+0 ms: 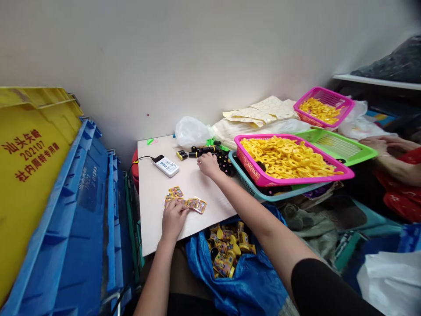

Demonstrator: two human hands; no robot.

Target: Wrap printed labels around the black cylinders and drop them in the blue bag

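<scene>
My left hand (174, 216) rests low on the white table, its fingers bent and pressed onto a small spread of colourful printed labels (197, 204). Farther back, my right hand (208, 165) reaches to the edge of a heap of black plastic pieces (224, 161). Its fingers curl down, and whatever lies between them is hidden. Just beyond that hand are black cylinders with yellow ends (181, 154). Between my forearms, a blue sack (200, 259) holds several small yellow-capped containers (225, 252) with printed wraps.
A white device (166, 166) with a cable lies on the table (151, 224). Pink baskets (292, 180) of yellow ring-shaped pieces stand right, above a light-blue basket (253, 191). Blue crates (82, 210) and a yellow crate (36, 175) line the left. Another person's hands (386, 145) are at right.
</scene>
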